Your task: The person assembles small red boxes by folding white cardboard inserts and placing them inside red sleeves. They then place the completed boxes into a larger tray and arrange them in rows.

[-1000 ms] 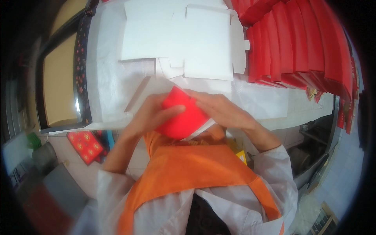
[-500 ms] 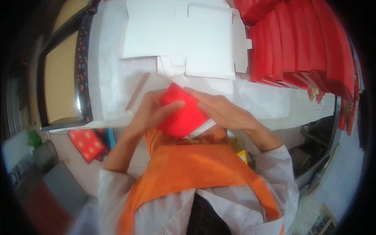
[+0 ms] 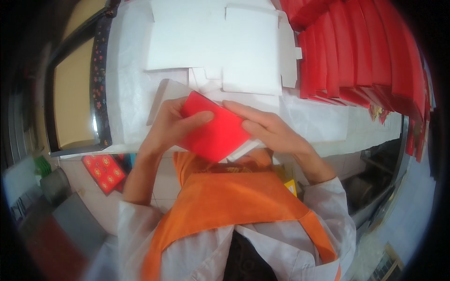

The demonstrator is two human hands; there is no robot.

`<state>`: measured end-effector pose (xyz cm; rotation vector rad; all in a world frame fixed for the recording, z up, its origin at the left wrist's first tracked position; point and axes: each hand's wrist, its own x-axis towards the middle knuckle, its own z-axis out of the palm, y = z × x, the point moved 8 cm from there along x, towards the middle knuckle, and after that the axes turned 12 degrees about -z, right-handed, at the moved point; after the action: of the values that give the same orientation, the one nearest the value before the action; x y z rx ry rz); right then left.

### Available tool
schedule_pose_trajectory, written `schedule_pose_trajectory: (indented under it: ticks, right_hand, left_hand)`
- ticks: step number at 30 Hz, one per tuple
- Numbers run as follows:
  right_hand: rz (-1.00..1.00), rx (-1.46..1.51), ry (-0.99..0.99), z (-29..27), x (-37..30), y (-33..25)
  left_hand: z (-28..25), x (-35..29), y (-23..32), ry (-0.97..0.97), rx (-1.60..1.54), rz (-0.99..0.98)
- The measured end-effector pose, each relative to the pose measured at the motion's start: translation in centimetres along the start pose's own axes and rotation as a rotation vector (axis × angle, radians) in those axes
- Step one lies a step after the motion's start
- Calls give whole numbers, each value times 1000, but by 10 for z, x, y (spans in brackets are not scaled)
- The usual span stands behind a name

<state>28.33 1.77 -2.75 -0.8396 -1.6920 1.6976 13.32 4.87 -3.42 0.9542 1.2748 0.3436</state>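
Observation:
A red folding carton (image 3: 213, 131) is held up at the table's front edge, before my orange apron. Its flat red side faces up, and a white flap (image 3: 243, 149) sticks out at its lower right. My left hand (image 3: 169, 124) grips the carton's left end, thumb on the red face and fingers hidden underneath. Along the right edge lies my right hand (image 3: 272, 131), its fingers stretched along the far side and its thumb against the near corner. A white card flap (image 3: 161, 93) spreads out behind my left hand.
Flat white card blanks (image 3: 211, 40) lie overlapped on the table beyond my hands. Red cartons (image 3: 356, 51) stand in a tight row at the right. A dark-rimmed tray (image 3: 72, 100) sits at the left. Below is a red patterned box (image 3: 104, 173).
The carton has shifted a little left, and its red face now shows flatter and wider. My left hand moved left with it; the right hand stays along the right edge.

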Motion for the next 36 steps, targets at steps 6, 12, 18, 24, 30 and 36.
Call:
schedule_pose_trajectory:
  ticks: [6, 12, 18, 24, 30, 36]
  right_hand:
    - [-105, -88, 63, 2, -1, -11]
    - [-81, 25, -38, 12, -3, -1]
    - [-159, 12, 101, 0, 19, -17]
    - [-228, 52, 531, -24, -6, 6]
    - [-87, 180, 529, -1, -13, 8]
    - [-110, -3, 411, -3, -31, 39]
  left_hand:
    - [-3, 0, -4, -11, -1, 32]
    - [5, -1, 2, -79, 160, 87]
    - [25, -6, 58, -16, 556, 426]
    - [-15, -66, 60, 947, 473, 1063]
    - [4, -15, -30, 361, -216, 390]
    - [16, -11, -79, 232, -151, 200]
